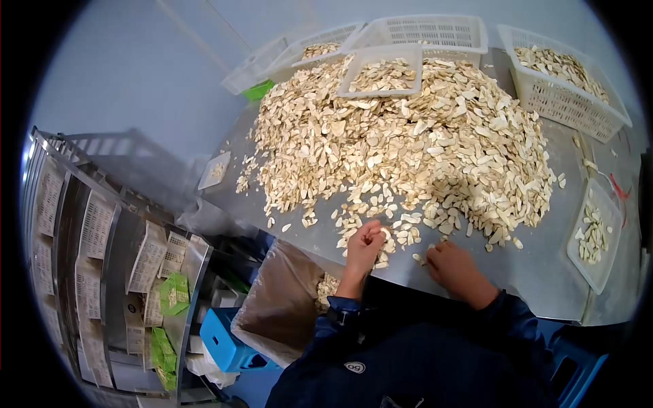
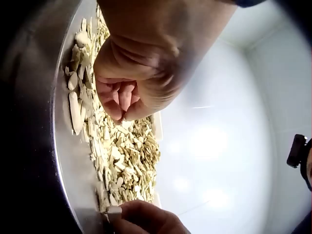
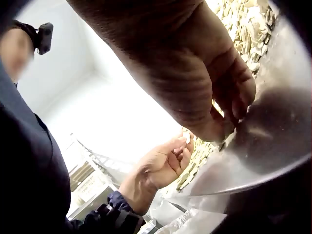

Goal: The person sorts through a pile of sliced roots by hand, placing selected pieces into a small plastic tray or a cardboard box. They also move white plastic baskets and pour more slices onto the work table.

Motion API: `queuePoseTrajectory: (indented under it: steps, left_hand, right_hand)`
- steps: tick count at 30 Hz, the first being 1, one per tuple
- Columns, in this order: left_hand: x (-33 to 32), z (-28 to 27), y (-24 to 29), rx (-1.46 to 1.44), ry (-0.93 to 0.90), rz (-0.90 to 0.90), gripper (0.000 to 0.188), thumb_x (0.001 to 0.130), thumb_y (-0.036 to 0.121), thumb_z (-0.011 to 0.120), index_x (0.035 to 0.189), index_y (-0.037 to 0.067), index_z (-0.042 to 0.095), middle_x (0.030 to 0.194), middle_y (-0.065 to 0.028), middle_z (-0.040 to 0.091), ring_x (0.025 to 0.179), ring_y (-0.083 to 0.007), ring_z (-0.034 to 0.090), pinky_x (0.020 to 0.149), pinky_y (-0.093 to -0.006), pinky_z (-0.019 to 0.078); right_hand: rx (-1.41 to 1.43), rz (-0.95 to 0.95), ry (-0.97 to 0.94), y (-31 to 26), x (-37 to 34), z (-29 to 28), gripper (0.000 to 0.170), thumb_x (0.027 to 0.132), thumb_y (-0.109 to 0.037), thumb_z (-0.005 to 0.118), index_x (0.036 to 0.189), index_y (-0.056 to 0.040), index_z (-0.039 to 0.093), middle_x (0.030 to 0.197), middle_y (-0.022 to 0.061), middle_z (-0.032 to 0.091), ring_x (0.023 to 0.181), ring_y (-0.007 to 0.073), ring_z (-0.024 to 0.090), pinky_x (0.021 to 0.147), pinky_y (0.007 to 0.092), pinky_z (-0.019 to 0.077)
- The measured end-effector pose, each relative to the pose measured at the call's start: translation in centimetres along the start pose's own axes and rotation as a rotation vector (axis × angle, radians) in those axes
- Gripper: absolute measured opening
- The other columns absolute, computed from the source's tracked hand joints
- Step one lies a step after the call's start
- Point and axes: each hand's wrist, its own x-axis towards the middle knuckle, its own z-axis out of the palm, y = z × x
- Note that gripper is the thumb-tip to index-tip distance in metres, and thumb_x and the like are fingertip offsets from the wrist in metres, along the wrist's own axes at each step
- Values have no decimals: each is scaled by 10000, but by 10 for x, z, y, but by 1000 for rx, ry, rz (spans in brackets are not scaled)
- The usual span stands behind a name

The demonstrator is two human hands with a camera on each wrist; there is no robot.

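A large heap of pale, dried, oval slices (image 1: 381,143) covers much of the metal table (image 1: 313,239). My left hand (image 1: 364,250) is over loose slices at the heap's near edge. Between its thumb and finger it pinches a small pale slice (image 3: 187,138), seen in the right wrist view. To the right, my right hand (image 1: 457,266) is low over the table's front edge, fingers bent downward. In the left wrist view a pale slice (image 2: 114,211) shows at the right hand's (image 2: 146,219) fingertips; its palm side is hidden there.
White plastic baskets (image 1: 568,102) stand behind the heap, and a tray (image 1: 350,94) of slices sits on it. A smaller tray (image 1: 578,262) lies at right. Below the left front edge is a lined bin (image 1: 279,299) beside a blue stool (image 1: 228,343). A rack (image 1: 115,272) stands at left.
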Motion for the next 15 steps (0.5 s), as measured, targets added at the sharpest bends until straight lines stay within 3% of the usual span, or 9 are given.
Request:
queuePoseTrajectory:
  steps: [4, 7, 9, 10, 12, 15]
  left_hand:
    - [-6, 2, 10, 130, 86, 17, 270, 938, 91, 684, 1183, -15, 649, 916, 9, 658, 749, -38, 562, 664, -199, 472]
    - [-10, -17, 22, 225, 197, 15, 207, 951, 137, 678, 1117, 14, 674, 901, 5, 663, 740, -48, 567, 663, -213, 477]
    - [-10, -34, 22, 323, 304, 80, 185, 961, 160, 669, 1087, 24, 681, 897, 5, 666, 744, -52, 569, 665, -224, 477]
    - [-9, -38, 20, 385, 402, 174, 140, 939, 127, 671, 1038, 28, 672, 851, -23, 654, 734, -99, 578, 674, -261, 479]
    - [-18, -45, 27, 611, 457, 302, 134, 933, 102, 668, 1031, 11, 665, 857, -25, 651, 742, -92, 585, 690, -252, 486]
    - [-32, -34, 39, 766, 392, 350, 127, 911, 80, 669, 1011, 3, 653, 850, -59, 648, 725, -117, 607, 695, -264, 500]
  right_hand:
    - [377, 154, -100, -6, 21, -18, 184, 907, -174, 634, 1041, -51, 664, 799, 87, 637, 707, 279, 630, 666, 393, 519]
    - [670, 108, 50, 2, 38, -11, 257, 939, -178, 594, 1154, -48, 649, 746, 47, 613, 634, 166, 592, 616, 327, 490]
    - [994, 197, -72, 11, 52, -16, 270, 950, -162, 564, 1185, -51, 635, 745, 18, 590, 648, 109, 569, 611, 284, 480]
    - [1157, 240, -134, 14, 57, -16, 278, 955, -154, 549, 1201, -52, 627, 744, 4, 578, 655, 81, 557, 608, 263, 475]
    - [1486, 301, -133, 27, 60, -5, 281, 962, -141, 533, 1214, -48, 614, 772, 1, 587, 663, 76, 562, 610, 239, 466]
    - [1808, 354, -92, 40, 58, 4, 264, 967, -121, 517, 1206, -38, 590, 826, 13, 589, 660, 75, 554, 573, 205, 426]
